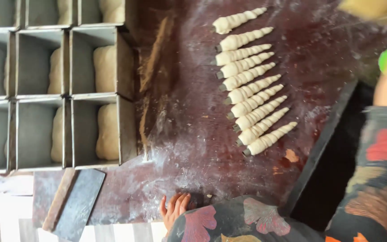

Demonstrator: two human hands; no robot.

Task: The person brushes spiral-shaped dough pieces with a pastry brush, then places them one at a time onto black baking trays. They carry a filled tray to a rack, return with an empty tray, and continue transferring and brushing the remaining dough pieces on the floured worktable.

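A hand (174, 209) with fingers held loosely together and curled a little lies flat on the dark, flour-dusted counter (189, 134), close to the counter's edge at the bottom of the view; it grips nothing. Its sleeve (229, 222) is dark with large red and orange flowers. Which hand it is cannot be told, and no second hand can be made out. Well apart from it, toward the counter's middle, lies a row of ten dough-wrapped cones (249, 83), pale spirals side by side, narrow tips all pointing the same way. Along the counter's far side stand rectangular metal loaf tins (75, 89) in a grid, several holding pale dough (106, 67). A flat dark board (79, 204) rests near the counter's corner, beyond the hand.
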